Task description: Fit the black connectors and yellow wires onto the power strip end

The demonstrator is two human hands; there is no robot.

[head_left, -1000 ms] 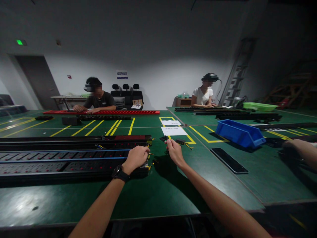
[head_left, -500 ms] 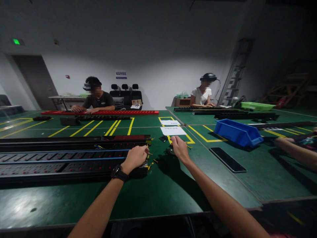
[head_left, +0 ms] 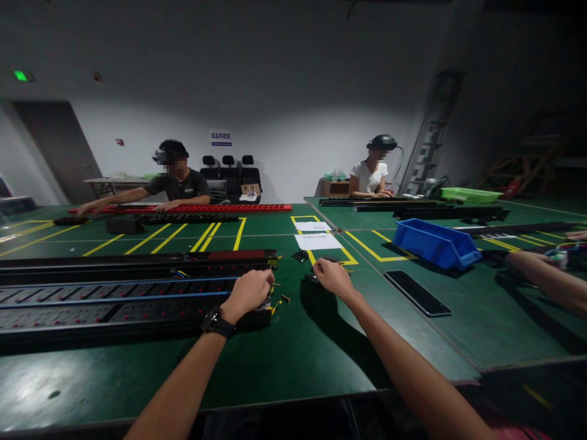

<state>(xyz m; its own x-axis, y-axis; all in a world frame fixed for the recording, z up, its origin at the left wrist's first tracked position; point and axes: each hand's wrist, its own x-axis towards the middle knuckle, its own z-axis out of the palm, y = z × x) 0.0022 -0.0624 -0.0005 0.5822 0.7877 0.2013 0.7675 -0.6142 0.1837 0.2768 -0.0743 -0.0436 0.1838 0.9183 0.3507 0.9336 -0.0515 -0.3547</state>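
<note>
My left hand (head_left: 252, 289), with a black watch (head_left: 218, 322) on its wrist, rests at the right end of a long black socket strip (head_left: 158, 308). Its fingers are pinched together among short yellow wire ends (head_left: 276, 307); what they grip is hidden. To the right, my right hand (head_left: 334, 277) is closed with curled fingers, just over small dark parts (head_left: 312, 279) on the green table; its contents cannot be made out. A little farther back lies a small black part (head_left: 300, 255).
Two co-workers (head_left: 183, 183) (head_left: 369, 176) sit across the table (head_left: 330, 360). A blue bin (head_left: 435, 244) and a black phone-like slab (head_left: 417, 293) lie to the right. Another person's arm (head_left: 541, 281) reaches in at the right edge. A red rail (head_left: 229, 208) stretches along the far side.
My right hand has curled more and dipped slightly; my left hand stays at the strip's end. The co-worker at far left has stretched an arm out to the left. The view has shifted slightly.
</note>
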